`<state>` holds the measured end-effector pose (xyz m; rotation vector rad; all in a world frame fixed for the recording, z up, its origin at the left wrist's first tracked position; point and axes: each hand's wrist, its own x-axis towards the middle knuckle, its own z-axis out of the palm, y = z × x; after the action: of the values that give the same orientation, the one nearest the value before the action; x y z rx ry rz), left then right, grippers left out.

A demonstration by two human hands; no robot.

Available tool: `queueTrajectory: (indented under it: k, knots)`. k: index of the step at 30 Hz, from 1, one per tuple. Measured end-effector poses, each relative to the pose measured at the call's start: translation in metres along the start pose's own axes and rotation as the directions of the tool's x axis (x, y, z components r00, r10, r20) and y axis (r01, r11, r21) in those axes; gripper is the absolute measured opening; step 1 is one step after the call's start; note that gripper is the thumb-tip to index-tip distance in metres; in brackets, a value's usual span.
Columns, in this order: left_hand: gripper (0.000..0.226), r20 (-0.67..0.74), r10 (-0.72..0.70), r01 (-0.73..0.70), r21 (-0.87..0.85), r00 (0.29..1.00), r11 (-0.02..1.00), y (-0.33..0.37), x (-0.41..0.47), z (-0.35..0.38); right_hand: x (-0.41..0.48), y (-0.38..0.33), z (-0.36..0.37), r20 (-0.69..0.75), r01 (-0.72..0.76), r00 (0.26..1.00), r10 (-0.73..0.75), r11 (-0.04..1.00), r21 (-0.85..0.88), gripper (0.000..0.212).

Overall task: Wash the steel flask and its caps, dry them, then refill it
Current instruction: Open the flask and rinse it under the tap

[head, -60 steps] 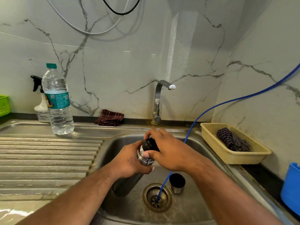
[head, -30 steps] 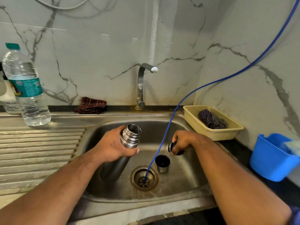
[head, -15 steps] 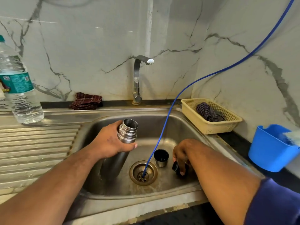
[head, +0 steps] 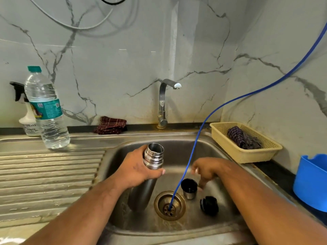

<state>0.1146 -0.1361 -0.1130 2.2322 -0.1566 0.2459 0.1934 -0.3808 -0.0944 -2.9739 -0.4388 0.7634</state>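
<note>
Left grip (head: 139, 170) was clamped round the neck of the open steel flask (head: 143, 195), which was tilted, mouth up, base down in the sink (head: 113, 156). Right grip (head: 207, 169) hung with fingers apart and loose, holding nothing (slightly blurred), just right of the blue hose (head: 194, 138). Steel cup cap (head: 189, 191) stood upright right below the right grip, one fingertip just beside it, contact unclear. Black stopper cap (head: 209, 205) lay on its side below that grip, further right. Water bottle (head: 47, 110) stood on the bench (head: 53, 174), well left of the left grip.
</note>
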Motion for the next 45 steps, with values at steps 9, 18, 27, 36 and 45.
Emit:
queueTrajectory:
  k: [9, 18, 27, 36, 45]
  knots:
    - [0.059, -0.255, -0.099, 0.010, -0.331, 0.962, 0.944, 0.021, -0.003, 0.007, -0.011, -0.075, 0.022, -0.270, 0.521, 0.853, -0.448, 0.685, 0.510, 0.082]
    - [0.072, -0.081, -0.221, 0.133, -0.588, 0.972, 0.798, 0.027, -0.004, -0.001, 0.003, -0.069, 0.017, -0.455, 0.525, 0.830, -0.323, 0.727, 0.441, 0.069]
    - [0.061, -0.035, -0.497, 0.458, -0.339, 0.867, 0.822, -0.013, 0.000, -0.003, 0.023, -0.020, 0.015, -0.337, 0.201, 0.930, -0.144, 0.970, 0.140, 0.079]
    - [0.044, -0.044, -0.490, 0.462, -0.268, 0.870, 0.845, -0.018, 0.003, 0.000, 0.024, -0.012, 0.010, -0.271, 0.036, 0.961, -0.047, 0.998, -0.043, 0.079]
    - [0.038, -0.100, -0.482, 0.440, -0.281, 0.871, 0.853, -0.018, 0.005, -0.002, 0.024, -0.014, 0.010, -0.309, 0.005, 0.950, -0.044, 0.992, -0.126, 0.080]
